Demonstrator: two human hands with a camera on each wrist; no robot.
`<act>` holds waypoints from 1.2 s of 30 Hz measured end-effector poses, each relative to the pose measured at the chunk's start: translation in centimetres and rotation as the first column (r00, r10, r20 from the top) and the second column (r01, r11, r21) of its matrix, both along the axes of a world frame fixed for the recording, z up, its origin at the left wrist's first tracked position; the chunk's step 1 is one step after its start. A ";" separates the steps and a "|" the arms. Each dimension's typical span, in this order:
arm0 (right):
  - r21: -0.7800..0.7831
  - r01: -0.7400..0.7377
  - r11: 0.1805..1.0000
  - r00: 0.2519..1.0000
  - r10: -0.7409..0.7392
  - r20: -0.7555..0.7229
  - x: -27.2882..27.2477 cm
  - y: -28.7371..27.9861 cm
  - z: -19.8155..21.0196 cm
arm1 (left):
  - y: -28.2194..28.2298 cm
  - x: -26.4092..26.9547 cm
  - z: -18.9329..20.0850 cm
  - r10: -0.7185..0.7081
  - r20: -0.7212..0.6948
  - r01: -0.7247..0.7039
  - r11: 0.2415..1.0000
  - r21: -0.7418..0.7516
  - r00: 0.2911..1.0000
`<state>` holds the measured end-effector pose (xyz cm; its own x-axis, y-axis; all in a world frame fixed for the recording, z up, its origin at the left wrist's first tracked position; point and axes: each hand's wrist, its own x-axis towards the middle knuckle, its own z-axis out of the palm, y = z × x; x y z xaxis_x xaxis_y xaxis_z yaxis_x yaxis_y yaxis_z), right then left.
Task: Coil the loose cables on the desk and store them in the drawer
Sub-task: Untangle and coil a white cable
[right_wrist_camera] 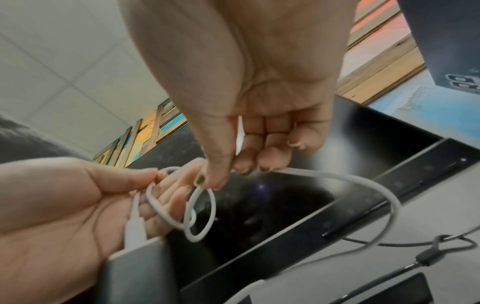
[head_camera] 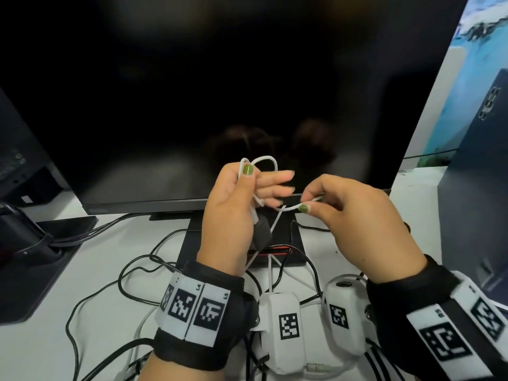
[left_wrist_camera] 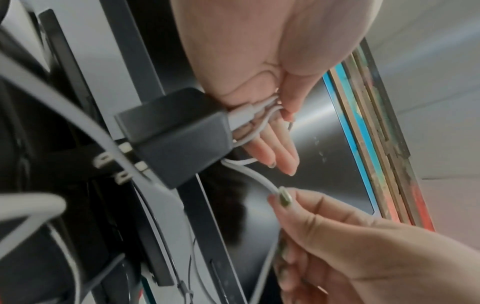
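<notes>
Above the desk [head_camera: 49, 350] edge, both hands [head_camera: 229, 213] on white cable [head_camera: 265, 160].

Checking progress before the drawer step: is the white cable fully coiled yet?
Partly coiled. A few loops sit in the left hand; the white cable runs on through the right hand's pinch, its tail trailing loose.

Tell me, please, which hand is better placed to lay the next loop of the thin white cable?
The right hand: it pinches the free run of the thin white cable, while the left hand holds the finished loops and the grey charger block.
</notes>
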<state>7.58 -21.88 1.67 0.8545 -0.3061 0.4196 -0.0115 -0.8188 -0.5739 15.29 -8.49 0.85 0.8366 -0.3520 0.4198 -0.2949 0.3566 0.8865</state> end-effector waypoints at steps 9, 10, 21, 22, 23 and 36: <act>0.064 -0.137 0.988 0.975 0.124 0.184 0.0 0.5 0.2 | -0.9 -0.9 -0.7 0.013 0.189 -0.077 0.937 0.340 0.982; 0.054 -0.122 0.991 0.971 0.108 0.214 0.0 0.3 0.2 | -1.0 -1.1 -0.6 -0.015 0.197 -0.058 0.931 0.360 0.980; 0.299 -0.147 0.943 0.954 0.055 0.296 0.3 -1.1 -0.2 | 0.0 -1.4 0.3 -0.152 0.173 0.088 0.939 0.333 0.973; 0.320 -0.142 0.937 0.958 0.049 0.283 0.3 -1.3 -0.2 | 0.1 -1.5 0.6 -0.174 0.162 0.128 0.957 0.261 0.971; 0.331 -0.133 0.934 0.962 0.041 0.271 0.3 -1.4 -0.2 | 0.2 -1.6 0.8 -0.195 0.152 0.165 0.967 0.192 0.969; 0.417 -0.140 0.898 0.989 0.108 0.099 1.3 0.5 -1.5 | 1.7 -2.2 3.0 -0.232 0.162 0.249 0.964 -0.093 0.959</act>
<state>8.90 -21.33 0.20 0.8695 -0.3619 0.3362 0.1283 -0.4919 -0.8612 13.09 -6.81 3.83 0.6580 -0.4790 0.5811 -0.3137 0.5272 0.7897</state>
